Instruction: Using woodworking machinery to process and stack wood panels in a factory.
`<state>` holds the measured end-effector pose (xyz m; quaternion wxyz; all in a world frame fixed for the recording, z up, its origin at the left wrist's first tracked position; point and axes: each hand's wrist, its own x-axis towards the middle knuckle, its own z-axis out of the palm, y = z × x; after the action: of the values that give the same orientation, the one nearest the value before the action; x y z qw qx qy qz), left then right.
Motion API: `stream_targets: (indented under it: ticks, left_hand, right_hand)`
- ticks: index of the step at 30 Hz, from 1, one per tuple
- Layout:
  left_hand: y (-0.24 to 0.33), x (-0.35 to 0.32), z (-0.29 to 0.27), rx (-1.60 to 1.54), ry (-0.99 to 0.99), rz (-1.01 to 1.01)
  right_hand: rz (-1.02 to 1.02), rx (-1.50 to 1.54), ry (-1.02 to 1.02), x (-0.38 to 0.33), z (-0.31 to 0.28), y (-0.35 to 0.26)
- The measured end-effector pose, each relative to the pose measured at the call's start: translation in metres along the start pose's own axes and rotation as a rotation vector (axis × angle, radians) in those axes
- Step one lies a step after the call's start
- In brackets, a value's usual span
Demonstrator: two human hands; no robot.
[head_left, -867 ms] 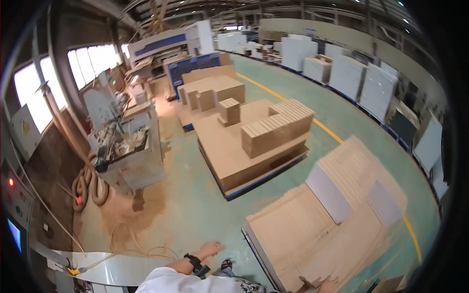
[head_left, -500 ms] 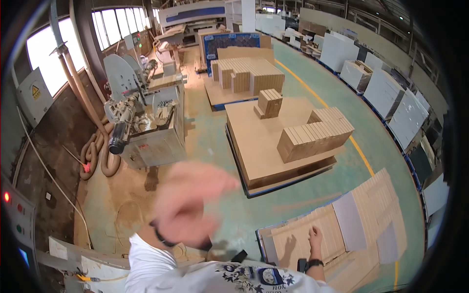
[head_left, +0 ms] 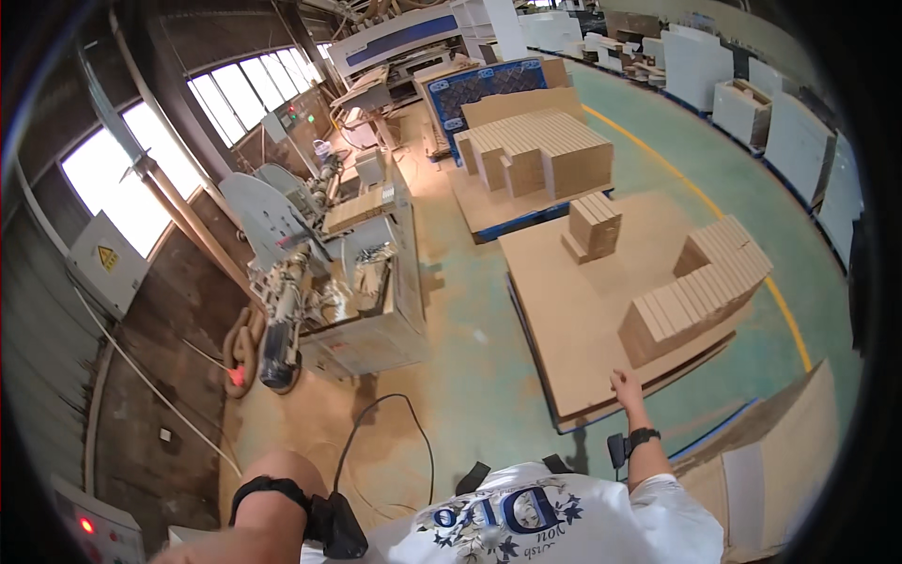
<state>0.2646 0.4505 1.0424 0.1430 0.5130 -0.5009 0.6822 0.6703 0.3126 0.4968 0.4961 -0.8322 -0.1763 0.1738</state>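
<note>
Board stack [head_left: 554,301], right hand [head_left: 625,387] near its edge, open floor [head_left: 473,376] (dusty) alongside

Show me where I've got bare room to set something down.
The board is bare left of the long stack, in front of the small stack; your right hand shows against its near edge. Floor between board and machine is mostly open, though a black cable loops nearer you. The machine's top is crowded with scraps.
</note>
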Motion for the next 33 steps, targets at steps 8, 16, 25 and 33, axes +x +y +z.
stream_targets:
  ticks: [8, 16, 25, 33]
  left_hand:
    - [-0.020, -0.263, -0.215, 1.222, -0.169, -1.513]
    - [0.036, -0.514, -0.358, 0.826, -0.816, -2.516]
    - [-0.190, -0.635, -0.412, 0.683, -0.708, -2.356]
    - [-0.376, -0.769, -0.495, 1.174, -0.902, -1.952]
  right_hand:
    - [-0.069, 0.089, -0.418, 0.137, 0.115, -0.103]
    - [0.472, -0.207, -0.356, 0.231, 0.155, -0.064]
    - [0.182, -0.293, -0.485, 0.401, 0.288, -0.155]
    - [-0.435, -0.563, -0.771, 0.597, 0.454, -0.300]
